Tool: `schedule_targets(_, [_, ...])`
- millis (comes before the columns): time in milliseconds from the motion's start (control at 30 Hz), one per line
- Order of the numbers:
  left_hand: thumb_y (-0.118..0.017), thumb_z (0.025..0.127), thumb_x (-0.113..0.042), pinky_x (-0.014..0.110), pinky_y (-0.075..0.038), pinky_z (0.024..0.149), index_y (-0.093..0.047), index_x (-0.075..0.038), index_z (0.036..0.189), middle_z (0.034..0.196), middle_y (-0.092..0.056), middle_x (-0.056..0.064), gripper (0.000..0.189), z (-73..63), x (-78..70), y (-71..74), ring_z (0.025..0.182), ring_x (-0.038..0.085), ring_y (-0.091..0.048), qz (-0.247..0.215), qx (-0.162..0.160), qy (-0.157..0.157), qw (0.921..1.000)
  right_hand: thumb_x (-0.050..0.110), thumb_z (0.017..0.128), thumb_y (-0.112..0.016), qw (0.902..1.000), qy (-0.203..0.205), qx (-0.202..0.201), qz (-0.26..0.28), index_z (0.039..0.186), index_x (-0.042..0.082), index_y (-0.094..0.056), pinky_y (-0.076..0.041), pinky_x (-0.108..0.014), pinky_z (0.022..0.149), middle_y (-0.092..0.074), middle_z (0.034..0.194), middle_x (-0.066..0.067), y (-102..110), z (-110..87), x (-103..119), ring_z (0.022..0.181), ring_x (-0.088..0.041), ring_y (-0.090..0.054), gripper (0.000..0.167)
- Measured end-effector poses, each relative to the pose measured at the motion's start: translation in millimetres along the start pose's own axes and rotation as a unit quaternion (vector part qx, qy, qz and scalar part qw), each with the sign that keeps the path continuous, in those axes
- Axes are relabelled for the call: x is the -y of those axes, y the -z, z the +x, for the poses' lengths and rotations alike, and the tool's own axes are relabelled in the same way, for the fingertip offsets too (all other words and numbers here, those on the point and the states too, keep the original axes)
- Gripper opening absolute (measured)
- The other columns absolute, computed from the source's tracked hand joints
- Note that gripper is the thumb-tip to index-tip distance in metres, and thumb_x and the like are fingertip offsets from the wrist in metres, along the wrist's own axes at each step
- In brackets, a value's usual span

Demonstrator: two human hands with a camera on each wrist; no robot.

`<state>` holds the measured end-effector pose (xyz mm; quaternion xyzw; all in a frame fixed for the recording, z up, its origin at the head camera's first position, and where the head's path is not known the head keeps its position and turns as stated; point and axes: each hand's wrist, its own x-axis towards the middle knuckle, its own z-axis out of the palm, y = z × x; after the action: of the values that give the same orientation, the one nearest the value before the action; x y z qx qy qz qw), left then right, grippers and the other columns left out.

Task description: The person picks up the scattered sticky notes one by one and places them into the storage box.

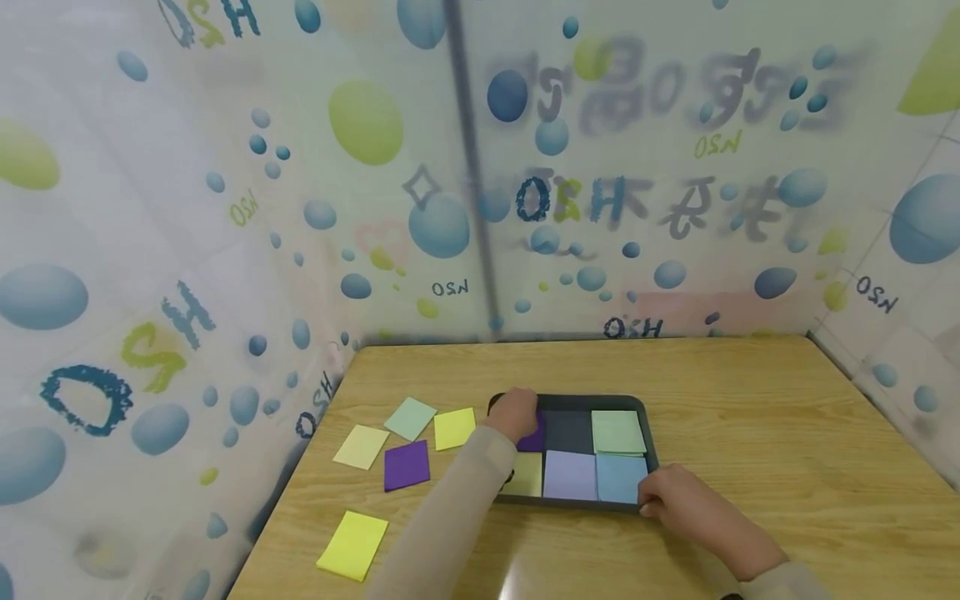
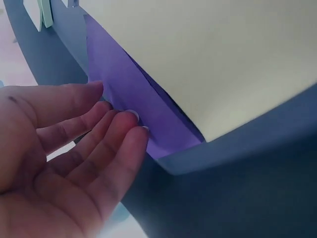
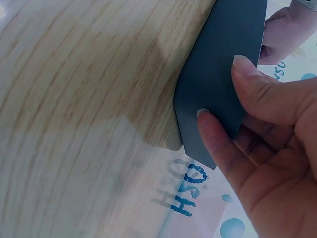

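Observation:
A black tray on the wooden table holds stacks of sticky notes. My left hand is over the tray's far left corner, its fingers loosely bent. In the left wrist view its fingertips rest at the edge of the purple sticky notes, beside the pale yellow sticky notes. At the near right corner my right hand pinches the tray's wall between thumb and fingers. Lavender notes, blue notes and green notes lie in the tray.
Left of the tray lie a green note, a pale yellow note, a purple note and two bright yellow notes, one nearer and one farther. A patterned curtain hangs behind and beside the table.

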<state>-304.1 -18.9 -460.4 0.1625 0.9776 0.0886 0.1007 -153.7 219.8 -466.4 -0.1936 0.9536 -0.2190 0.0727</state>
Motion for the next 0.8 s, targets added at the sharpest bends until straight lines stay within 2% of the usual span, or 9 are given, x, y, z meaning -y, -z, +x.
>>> schedule_targets(200, [-0.064, 0.095, -0.004, 0.026, -0.046, 0.057, -0.072, -0.005, 0.109, 0.093, -0.072, 0.005, 0.016, -1.1, 0.3, -1.2, 0.067, 0.014, -0.054, -0.004, 0.015, 0.007, 0.9998, 0.005, 0.084, -0.077, 1.0000, 0.007, -0.002, -0.003, 0.075, 0.015, -0.072, -0.048, -0.026, 0.061, -0.063, 0.072, 0.012, -0.3, -0.8, 0.5, 0.068, -0.001, -0.048, 0.014])
schedule_targets(467, [-0.063, 0.096, -0.005, 0.028, -0.051, 0.066, -0.071, -0.006, 0.116, 0.111, -0.074, 0.007, 0.022, -6.3, 5.6, 2.6, 0.076, 0.014, -0.058, -0.007, 0.022, -0.002, 0.9997, 0.004, 0.084, -0.077, 1.0000, -0.007, 0.002, 0.002, 0.076, 0.015, -0.073, -0.050, -0.027, 0.063, -0.064, 0.073, 0.011, -1.5, 0.5, 2.1, 0.069, -0.003, -0.050, 0.014])
schedule_targets(533, [-0.064, 0.096, -0.007, 0.030, -0.055, 0.073, -0.071, -0.006, 0.119, 0.118, -0.074, 0.007, 0.024, -8.4, 7.1, 4.8, 0.083, 0.015, -0.062, -0.007, 0.026, -0.007, 0.9996, 0.004, 0.084, -0.077, 1.0000, 0.000, -0.001, -0.001, 0.076, 0.015, -0.072, -0.050, -0.027, 0.063, -0.063, 0.073, 0.011, -1.6, 0.2, 1.7, 0.069, -0.002, -0.050, 0.015])
schedule_targets(633, [-0.065, 0.097, -0.013, 0.034, -0.058, 0.088, -0.070, -0.007, 0.124, 0.127, -0.071, 0.007, 0.028, -12.0, 8.8, 8.8, 0.104, 0.018, -0.069, -0.002, 0.038, -0.017, 0.9991, 0.005, 0.084, -0.077, 0.9999, 0.008, -0.003, -0.005, 0.075, 0.016, -0.071, -0.049, -0.027, 0.062, -0.063, 0.073, 0.012, -1.7, -0.2, 0.6, 0.069, -0.002, -0.049, 0.015])
schedule_targets(733, [-0.066, 0.097, -0.019, 0.037, -0.055, 0.097, -0.069, -0.010, 0.127, 0.131, -0.069, 0.006, 0.031, -14.9, 10.6, 12.1, 0.119, 0.022, -0.066, -0.001, 0.057, -0.023, 0.9981, 0.005, 0.084, -0.077, 1.0000, 0.001, 0.002, -0.005, 0.076, 0.016, -0.072, -0.049, -0.027, 0.063, -0.063, 0.073, 0.011, -1.1, 0.0, 0.5, 0.070, -0.003, -0.049, 0.015])
schedule_targets(800, [-0.067, 0.097, -0.023, 0.039, -0.054, 0.099, -0.069, -0.014, 0.127, 0.132, -0.068, 0.004, 0.032, -17.0, 11.5, 14.3, 0.121, 0.023, -0.065, -0.007, 0.073, -0.026, 0.9970, 0.005, 0.084, -0.077, 1.0000, -0.003, 0.004, -0.004, 0.076, 0.016, -0.072, -0.050, -0.027, 0.064, -0.063, 0.073, 0.011, -0.6, 0.1, 0.7, 0.070, -0.003, -0.049, 0.015])
